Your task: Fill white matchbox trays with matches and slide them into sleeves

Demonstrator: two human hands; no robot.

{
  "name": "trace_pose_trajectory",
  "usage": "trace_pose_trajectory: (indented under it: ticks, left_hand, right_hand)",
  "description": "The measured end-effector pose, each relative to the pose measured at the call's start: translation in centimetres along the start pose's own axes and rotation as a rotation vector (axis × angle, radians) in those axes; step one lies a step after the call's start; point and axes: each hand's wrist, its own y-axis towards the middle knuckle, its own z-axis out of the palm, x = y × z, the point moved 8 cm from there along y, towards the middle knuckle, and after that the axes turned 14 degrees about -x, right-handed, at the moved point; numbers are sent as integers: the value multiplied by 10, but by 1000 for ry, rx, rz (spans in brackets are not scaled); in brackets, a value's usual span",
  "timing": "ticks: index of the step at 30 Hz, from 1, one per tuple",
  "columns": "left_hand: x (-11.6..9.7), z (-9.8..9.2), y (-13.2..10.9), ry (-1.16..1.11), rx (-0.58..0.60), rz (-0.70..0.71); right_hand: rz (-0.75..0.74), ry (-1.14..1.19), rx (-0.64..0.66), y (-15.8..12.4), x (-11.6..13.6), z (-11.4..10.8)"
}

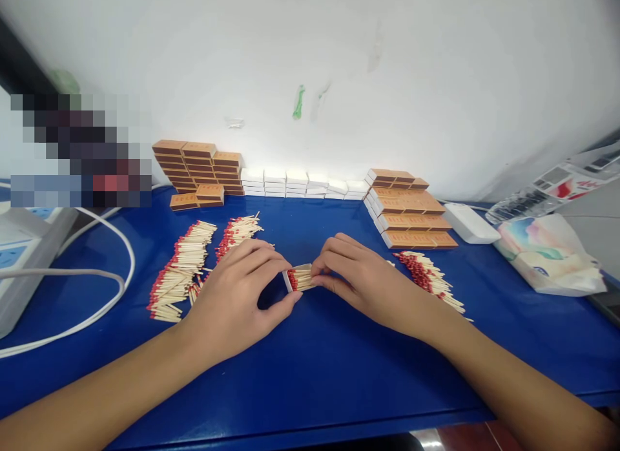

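Between my hands is a small white matchbox tray (287,280) with red-tipped matches (303,278) lying in it, their heads toward the left end. My left hand (242,296) grips the tray's left end between thumb and fingers. At the opposite end, the fingers and thumb of my right hand (356,273) close on the tray, over the stick ends; whether they also pinch matches is hidden. Loose piles of matches (186,260) lie left of and behind my left hand. Another match pile (431,280) lies by my right forearm.
Stacked orange-brown matchboxes (198,163) stand at back left, more matchboxes (411,212) at back right. White trays (295,183) line the wall between them. A power strip (33,263) with white cables lies left; a white box (472,223) and tissue pack (547,254) lie right.
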Motion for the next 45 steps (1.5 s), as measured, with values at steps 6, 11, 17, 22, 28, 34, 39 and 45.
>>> trace_pose_trajectory:
  ticks: [6, 11, 17, 22, 28, 34, 39, 45]
  left_hand:
    - [5, 5, -4, 11, 59, -18]
    - [6, 11, -8, 2, 121, -1]
    - [5, 12, -7, -19, 132, 6]
    - [5, 12, -7, -27, 137, -3]
    - [5, 11, -8, -36, 136, -2]
    - [6, 12, -9, -31, 145, -4]
    - [5, 12, -8, -41, 141, 3]
    - [5, 13, -8, -43, 150, 2]
  right_hand:
    - [114, 17, -78, -1, -24, -18]
    - [159, 61, -16, -3, -27, -6]
    - [189, 102, 26, -3, -20, 6]
    - [202, 136, 44, -5, -20, 2]
    - [208, 177, 55, -5, -16, 6]
    - [213, 182, 84, -6, -15, 3]
    - [227, 205, 139, -7, -14, 7]
    - [232, 214, 134, -8, -13, 13]
